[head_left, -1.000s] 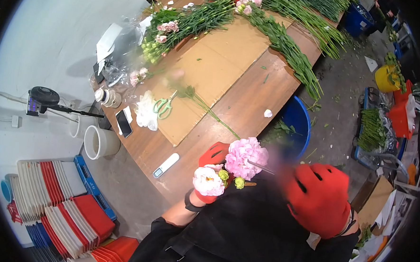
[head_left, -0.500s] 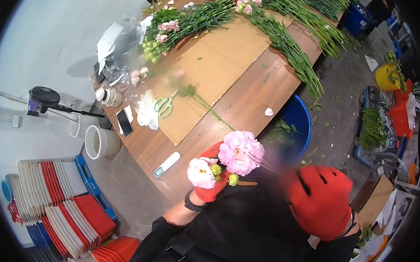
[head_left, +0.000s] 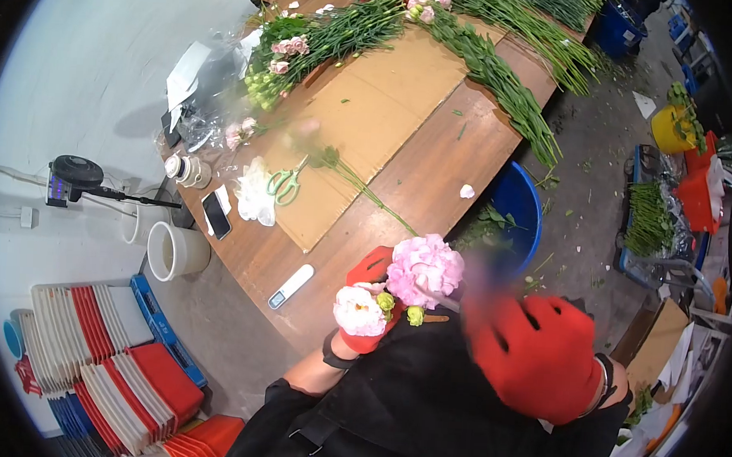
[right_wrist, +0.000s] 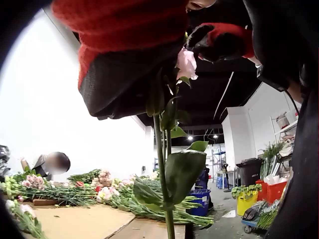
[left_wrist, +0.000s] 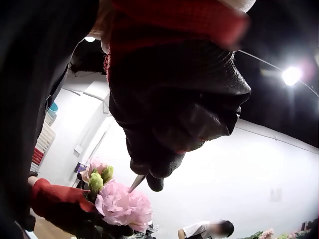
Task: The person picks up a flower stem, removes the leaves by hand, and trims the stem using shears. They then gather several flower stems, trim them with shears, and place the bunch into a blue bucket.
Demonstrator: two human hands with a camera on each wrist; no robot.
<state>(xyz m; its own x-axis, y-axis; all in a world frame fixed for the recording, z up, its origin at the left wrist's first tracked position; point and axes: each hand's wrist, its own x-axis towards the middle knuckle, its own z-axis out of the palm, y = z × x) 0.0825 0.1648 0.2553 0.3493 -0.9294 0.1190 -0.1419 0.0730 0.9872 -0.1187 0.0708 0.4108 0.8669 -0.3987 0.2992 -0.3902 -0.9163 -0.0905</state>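
Observation:
My left hand [head_left: 370, 264], in a red glove with a dark palm, grips a lisianthus stem just under its blooms. The stem holds a ruffled pink bloom [head_left: 424, 270], a paler bloom [head_left: 359, 311] and green buds [head_left: 414, 315]. Below that hand, the leafy green stem [right_wrist: 168, 219] hangs down in the right wrist view. My right hand [head_left: 538, 349], gloved alike, pinches metal tweezers [left_wrist: 136, 183]; their tip is right at the pink bloom's edge in the left wrist view. A blur hides the right fingertips in the head view.
Beyond the hands, a wooden table bears cardboard [head_left: 372, 105], piled flower stems [head_left: 506, 87], green-handled scissors [head_left: 285, 184], a phone [head_left: 217, 214] and a white digital device [head_left: 291, 287]. A blue bin [head_left: 520, 208] stands at the table's right edge. Another person [left_wrist: 202, 229] is across the table.
The flowers shifted up and left, then partly back down and right. My right hand has come left with the tweezers, nearer the pink bloom. My left hand keeps its grip.

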